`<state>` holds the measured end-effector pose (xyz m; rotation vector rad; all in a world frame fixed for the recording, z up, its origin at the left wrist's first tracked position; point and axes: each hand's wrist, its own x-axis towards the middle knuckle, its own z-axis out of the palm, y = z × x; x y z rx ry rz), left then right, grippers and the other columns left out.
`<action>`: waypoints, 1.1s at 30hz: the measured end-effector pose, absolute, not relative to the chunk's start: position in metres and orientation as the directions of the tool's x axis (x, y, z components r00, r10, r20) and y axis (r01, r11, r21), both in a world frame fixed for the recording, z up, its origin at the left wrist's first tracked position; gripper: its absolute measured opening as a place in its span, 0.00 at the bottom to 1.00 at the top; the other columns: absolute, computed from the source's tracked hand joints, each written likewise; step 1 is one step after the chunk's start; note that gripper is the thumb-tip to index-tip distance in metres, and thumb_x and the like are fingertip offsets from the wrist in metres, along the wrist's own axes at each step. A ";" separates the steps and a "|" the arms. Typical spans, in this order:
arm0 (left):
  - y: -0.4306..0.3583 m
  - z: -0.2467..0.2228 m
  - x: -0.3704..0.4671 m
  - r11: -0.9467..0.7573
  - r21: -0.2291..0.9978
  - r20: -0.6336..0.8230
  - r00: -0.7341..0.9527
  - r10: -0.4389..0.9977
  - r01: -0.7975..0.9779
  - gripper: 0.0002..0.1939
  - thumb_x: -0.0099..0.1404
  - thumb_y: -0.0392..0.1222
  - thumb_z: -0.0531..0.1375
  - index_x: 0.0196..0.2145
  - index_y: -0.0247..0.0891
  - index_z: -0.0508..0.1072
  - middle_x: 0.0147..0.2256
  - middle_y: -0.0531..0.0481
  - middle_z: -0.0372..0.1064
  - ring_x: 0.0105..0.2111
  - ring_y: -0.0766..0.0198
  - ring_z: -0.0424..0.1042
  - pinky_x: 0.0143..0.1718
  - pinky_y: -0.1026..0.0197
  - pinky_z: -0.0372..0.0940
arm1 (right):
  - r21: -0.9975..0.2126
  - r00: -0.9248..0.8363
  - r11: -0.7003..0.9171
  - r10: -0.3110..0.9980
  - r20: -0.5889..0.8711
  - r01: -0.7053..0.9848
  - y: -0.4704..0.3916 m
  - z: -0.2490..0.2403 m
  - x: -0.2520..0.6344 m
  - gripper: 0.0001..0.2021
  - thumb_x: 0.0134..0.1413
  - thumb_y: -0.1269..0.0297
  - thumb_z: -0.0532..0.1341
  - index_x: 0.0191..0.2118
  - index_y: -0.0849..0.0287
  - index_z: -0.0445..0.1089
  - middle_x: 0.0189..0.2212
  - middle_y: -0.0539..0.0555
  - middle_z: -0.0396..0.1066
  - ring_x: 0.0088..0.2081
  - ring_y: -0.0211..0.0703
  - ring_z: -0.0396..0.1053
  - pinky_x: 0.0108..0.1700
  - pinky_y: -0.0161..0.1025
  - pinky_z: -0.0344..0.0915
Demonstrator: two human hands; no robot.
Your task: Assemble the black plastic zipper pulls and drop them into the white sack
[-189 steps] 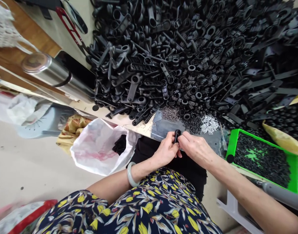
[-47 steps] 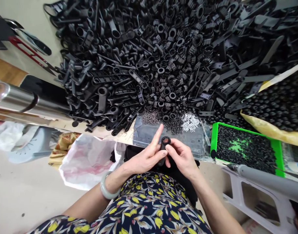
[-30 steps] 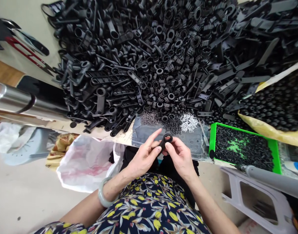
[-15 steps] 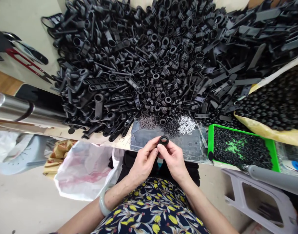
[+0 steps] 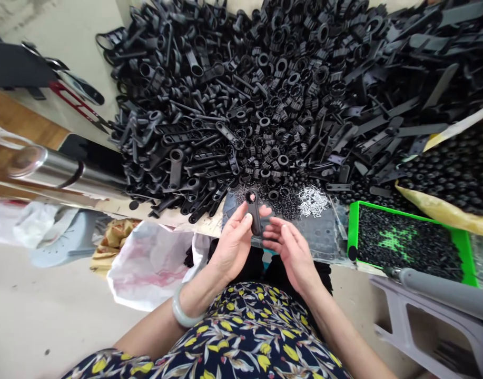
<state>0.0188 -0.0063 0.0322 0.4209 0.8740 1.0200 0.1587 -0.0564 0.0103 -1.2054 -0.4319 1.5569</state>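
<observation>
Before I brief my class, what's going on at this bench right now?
A person holds a black part with a ring at one end in the left hand, ring end pointing away from the body. The right hand is beside it with fingers spread, holding nothing visible. Just beyond the hands lies a small pile of silvery pins, with a large heap of black pieces farther back. A green tray of tiny black bits sits to the right.

The left hand [image 5: 231, 247] holds a black lever [image 5: 256, 218] (ring end foremost), while the right hand [image 5: 294, 255] hangs loosely curled just beside it. Beyond the right hand lie silver pins [image 5: 313, 202]; to its right stands a green tray [image 5: 354, 223], filled with small black pieces [image 5: 423, 250].
</observation>
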 end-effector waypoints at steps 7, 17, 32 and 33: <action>-0.016 0.022 0.005 0.424 0.819 -0.335 0.277 0.900 -0.387 0.28 0.71 0.45 0.66 0.66 0.47 0.69 0.63 0.43 0.72 0.54 0.58 0.76 0.48 0.61 0.71 | -0.830 -0.027 -0.384 0.912 -0.409 -0.404 -0.050 0.014 0.157 0.17 0.60 0.46 0.69 0.40 0.56 0.77 0.31 0.49 0.75 0.29 0.36 0.71 0.36 0.35 0.72; -0.012 -0.010 0.014 -0.493 0.771 0.315 0.431 0.846 0.404 0.15 0.73 0.39 0.61 0.56 0.45 0.76 0.51 0.45 0.77 0.57 0.50 0.71 0.62 0.45 0.64 | -0.440 -0.133 0.170 0.985 0.114 0.882 -0.048 0.012 0.227 0.17 0.73 0.52 0.59 0.56 0.55 0.75 0.48 0.58 0.77 0.46 0.48 0.75 0.48 0.43 0.68; -0.005 -0.032 0.042 -0.695 0.517 0.436 0.546 0.716 0.499 0.10 0.74 0.33 0.60 0.51 0.36 0.75 0.46 0.42 0.77 0.52 0.53 0.71 0.54 0.49 0.68 | -0.197 0.315 -0.274 0.922 0.226 0.941 -0.011 0.030 0.328 0.13 0.72 0.63 0.54 0.46 0.56 0.78 0.41 0.56 0.77 0.43 0.48 0.71 0.44 0.42 0.61; -0.005 -0.032 0.042 -0.698 0.513 0.439 0.546 0.713 0.500 0.10 0.74 0.33 0.60 0.51 0.36 0.75 0.46 0.42 0.77 0.52 0.53 0.72 0.54 0.49 0.68 | -0.145 0.321 -0.295 0.922 0.216 0.945 -0.008 0.030 0.331 0.13 0.71 0.63 0.55 0.45 0.55 0.78 0.41 0.56 0.76 0.43 0.49 0.70 0.44 0.43 0.59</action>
